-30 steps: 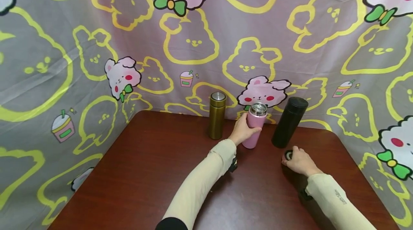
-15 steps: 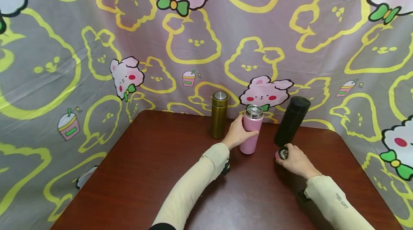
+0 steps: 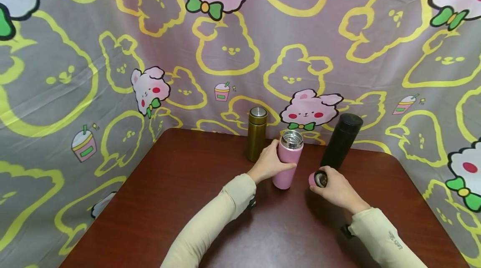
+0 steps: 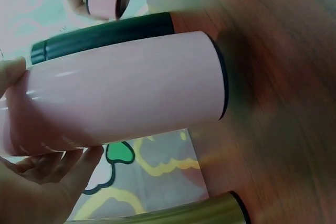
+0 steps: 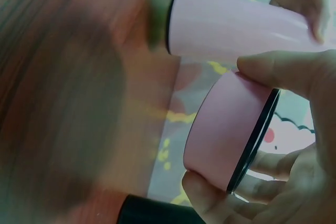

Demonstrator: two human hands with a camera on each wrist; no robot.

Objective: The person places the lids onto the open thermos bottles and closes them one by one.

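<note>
Parted fingers (image 5: 202, 190) grip pink bottle (image 4: 121, 93) and, apparently, lid (image 5: 226, 129).

"Head feed: what are you logging?"

"Item one: I'm reading even, middling light; pale glare is spreading over the near tabletop (image 3: 263, 234), soft shadow is falling beside the right sleeve (image 3: 383, 234)."

"Left wrist?"

"Item two: I'm getting hazy, washed-out colour; small highlights are marking the pink bottle (image 4: 121, 87), shadow is darkening its lower left part."

"Right wrist?"

"Item three: I'm receiving a smeared tabletop, one dark blurred patch; the pink lid (image 5: 226, 124) is showing sharper."
</note>
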